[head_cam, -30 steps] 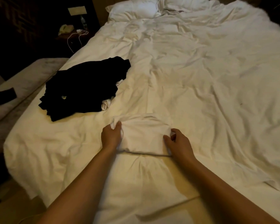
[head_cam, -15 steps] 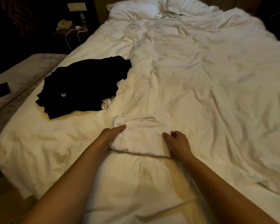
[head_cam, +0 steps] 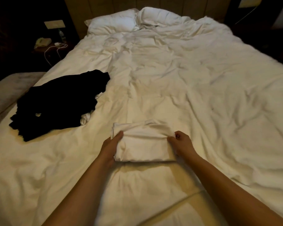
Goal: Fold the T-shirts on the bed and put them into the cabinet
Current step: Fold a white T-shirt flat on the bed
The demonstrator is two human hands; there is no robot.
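White T-shirt (head_cam: 144,144) folded to compact rectangle, lying near foot of bed (head_cam: 203,88). Left hand (head_cam: 110,147) cups its left edge, fingers fairly straight; right hand (head_cam: 181,144) pinches right edge, fingers curled. Black clothes pile (head_cam: 55,103) w/ white item beneath, unfolded, well apart to left. Cabinet not visible. Est. one shirt folded, none stowed.

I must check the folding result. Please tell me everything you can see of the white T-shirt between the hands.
The white T-shirt is folded into a compact rectangle of soft, slightly creased cloth. It lies flat on the bed, near its foot. The left hand lies along its left edge; the right hand grips its right edge with curled fingers.
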